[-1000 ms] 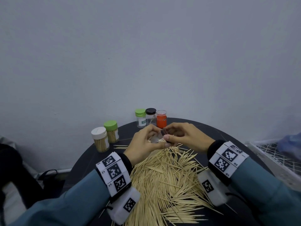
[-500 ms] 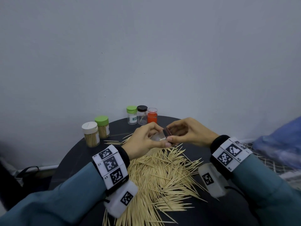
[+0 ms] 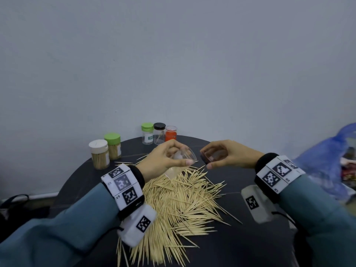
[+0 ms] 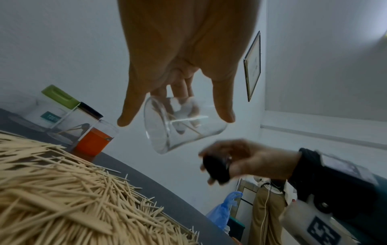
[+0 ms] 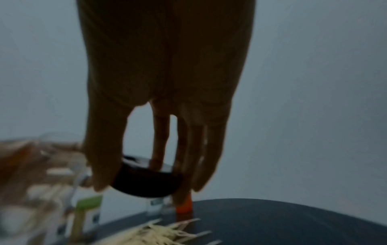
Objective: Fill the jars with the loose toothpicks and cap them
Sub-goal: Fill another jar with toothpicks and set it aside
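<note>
My left hand [image 3: 169, 157] grips a small clear jar [image 3: 185, 155] tilted on its side above the toothpick pile [image 3: 179, 201]; the left wrist view shows the jar [image 4: 180, 126] uncapped with one or two toothpicks inside. My right hand [image 3: 221, 155] holds a dark cap [image 3: 210, 157] just right of the jar's mouth, apart from it. In the right wrist view the cap [image 5: 146, 179] sits between thumb and fingers. The loose toothpicks cover the middle of the round dark table [image 3: 240, 243].
At the table's back left stand a white-capped jar [image 3: 99, 154] and a green-capped jar [image 3: 113, 146], both full of toothpicks. Behind the hands are a green-lidded jar [image 3: 147, 132], a black-lidded jar [image 3: 159, 132] and an orange jar [image 3: 170, 132]. A blue bag [image 3: 327, 160] lies to the right.
The cap has come off the jar. My right hand drew it away to the right, and a gap has appeared between the two hands, which were together before.
</note>
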Demonstrator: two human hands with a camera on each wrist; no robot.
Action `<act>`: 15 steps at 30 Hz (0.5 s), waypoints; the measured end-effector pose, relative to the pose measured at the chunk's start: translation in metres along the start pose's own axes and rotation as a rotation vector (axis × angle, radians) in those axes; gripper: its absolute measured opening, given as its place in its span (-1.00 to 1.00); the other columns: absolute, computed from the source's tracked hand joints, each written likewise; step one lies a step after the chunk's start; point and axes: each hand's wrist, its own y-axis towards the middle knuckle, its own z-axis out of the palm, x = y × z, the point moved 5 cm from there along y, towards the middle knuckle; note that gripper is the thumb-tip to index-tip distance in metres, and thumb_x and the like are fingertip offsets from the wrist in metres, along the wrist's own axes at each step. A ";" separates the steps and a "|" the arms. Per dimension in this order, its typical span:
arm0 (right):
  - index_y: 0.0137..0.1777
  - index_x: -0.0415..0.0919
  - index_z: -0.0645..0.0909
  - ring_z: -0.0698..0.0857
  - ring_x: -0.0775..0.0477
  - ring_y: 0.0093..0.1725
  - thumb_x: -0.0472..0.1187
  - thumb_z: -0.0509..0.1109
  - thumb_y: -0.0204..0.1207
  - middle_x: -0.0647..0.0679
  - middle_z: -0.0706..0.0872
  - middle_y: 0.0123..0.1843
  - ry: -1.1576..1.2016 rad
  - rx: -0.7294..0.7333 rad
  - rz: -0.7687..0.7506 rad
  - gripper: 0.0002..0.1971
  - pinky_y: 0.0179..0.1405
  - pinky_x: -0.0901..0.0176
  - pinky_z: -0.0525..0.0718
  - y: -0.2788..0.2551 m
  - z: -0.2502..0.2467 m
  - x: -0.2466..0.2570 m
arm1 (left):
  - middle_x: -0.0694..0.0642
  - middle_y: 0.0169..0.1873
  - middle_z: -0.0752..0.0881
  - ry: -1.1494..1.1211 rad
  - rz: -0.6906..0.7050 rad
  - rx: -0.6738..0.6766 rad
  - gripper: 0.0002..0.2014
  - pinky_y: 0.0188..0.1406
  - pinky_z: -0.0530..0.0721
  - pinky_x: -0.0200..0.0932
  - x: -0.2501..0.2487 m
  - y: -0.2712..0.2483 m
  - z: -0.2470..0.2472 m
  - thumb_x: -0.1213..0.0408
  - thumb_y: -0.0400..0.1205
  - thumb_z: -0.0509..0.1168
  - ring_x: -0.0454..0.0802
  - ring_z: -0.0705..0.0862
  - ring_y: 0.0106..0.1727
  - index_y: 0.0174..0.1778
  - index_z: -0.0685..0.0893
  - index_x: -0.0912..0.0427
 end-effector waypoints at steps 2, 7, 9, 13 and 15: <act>0.28 -0.05 0.56 0.64 0.01 0.03 -0.15 0.57 0.36 -0.01 0.66 0.11 -0.288 0.088 0.164 -0.52 0.03 0.27 0.55 -0.007 0.004 -0.019 | 0.08 0.14 0.75 -0.002 -0.002 -0.034 -0.55 0.06 0.60 -0.48 0.000 -0.001 -0.004 0.33 0.42 0.52 -0.11 0.70 0.18 0.19 0.58 0.30; 0.39 -0.13 0.48 0.58 -0.10 0.31 -0.17 0.54 0.37 -0.12 0.59 0.35 -0.696 0.329 0.522 -0.43 0.14 0.15 0.58 -0.026 0.021 -0.064 | 0.03 0.12 0.76 0.033 -0.002 -0.067 -0.56 0.00 0.58 -0.48 0.000 -0.004 -0.008 0.31 0.41 0.53 -0.16 0.69 0.17 0.18 0.60 0.25; 0.39 -0.18 0.43 0.55 -0.12 0.33 -0.14 0.54 0.37 -0.14 0.55 0.37 -0.736 0.335 0.581 -0.40 0.15 0.14 0.57 -0.032 0.026 -0.073 | 0.01 0.11 0.76 0.042 -0.001 -0.078 -0.55 0.17 0.57 -0.32 0.000 -0.004 -0.009 0.26 0.40 0.54 -0.12 0.68 0.20 0.18 0.60 0.23; 0.41 -0.17 0.36 0.49 -0.14 0.38 -0.05 0.58 0.32 -0.14 0.48 0.39 -0.716 0.259 0.576 -0.30 0.26 0.08 0.53 -0.036 0.028 -0.079 | 0.03 0.12 0.76 0.028 -0.016 -0.100 -0.52 0.35 0.57 -0.02 0.003 -0.003 -0.010 0.23 0.37 0.55 -0.04 0.67 0.23 0.17 0.60 0.24; 0.31 -0.10 0.43 0.54 -0.11 0.31 -0.01 0.57 0.30 -0.09 0.52 0.27 -0.695 0.172 0.515 -0.39 0.22 0.08 0.57 -0.038 0.026 -0.069 | 0.04 0.11 0.76 0.024 -0.018 -0.113 -0.51 0.35 0.57 0.00 0.003 -0.003 -0.011 0.24 0.36 0.55 -0.04 0.67 0.22 0.17 0.60 0.26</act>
